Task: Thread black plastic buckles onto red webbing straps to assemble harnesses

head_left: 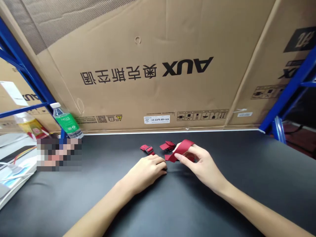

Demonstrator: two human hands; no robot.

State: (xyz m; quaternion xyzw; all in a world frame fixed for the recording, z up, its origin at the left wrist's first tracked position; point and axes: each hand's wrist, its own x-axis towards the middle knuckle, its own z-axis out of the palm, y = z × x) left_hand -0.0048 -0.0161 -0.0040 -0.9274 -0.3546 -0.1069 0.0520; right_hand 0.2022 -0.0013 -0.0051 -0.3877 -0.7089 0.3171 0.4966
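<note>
On the black tabletop (158,204) lie pieces of red fabric strap. My right hand (201,163) pinches a red strap (184,147) between thumb and fingers, and the strap curves up in a loop over the fingertips. My left hand (150,169) rests low on the table with its fingers curled in, just left of that strap. A dark bit shows at its fingertips, too hidden to name. Beyond the left hand lies a red strap piece with a black slide buckle (149,150). Another folded red strap piece (167,145) with dark hardware lies just behind my hands.
A large cardboard box (148,95) stands along the table's back edge. Blue rack posts (29,69) rise at both sides. At the left stand a green-labelled water bottle (67,121) and a yellow-labelled bottle (33,126), near a white surface with cables (17,169) and a blurred-out patch.
</note>
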